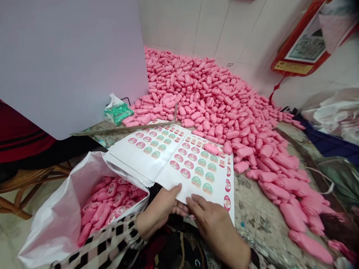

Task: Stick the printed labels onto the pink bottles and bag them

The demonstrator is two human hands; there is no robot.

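At the near edge of the table (252,203), the left hand (166,205) pinched the bottom margin of the sticker sheet (172,181), thumb on top and fingers folded beneath. The right hand (214,220) was positioned just beside it, fingers bent and close together at the same margin; whether its thumb closed on the paper could not be determined. A small pink part was visible between the hands, too little of it to identify. The sticker sheet lay face up and carried rows of pink and green stickers, with a single bottle (211,149) resting on its far part. To the left of it, a paper stack (126,160) with similar printing lay on the table. Beyond both, a large heap (196,89) of plain pink bottles extended back to the tiled wall (213,30) and along the right side of the table. A metal strip (126,129) crossed the far edge of the paper stack, near a green tissue pack (117,112). Below and left of the paper stack, an open white bag (56,213) contained pink bottles, several fitted with oval stickers. A red-framed hanging (303,46) was located at the upper right, against the tiled wall.
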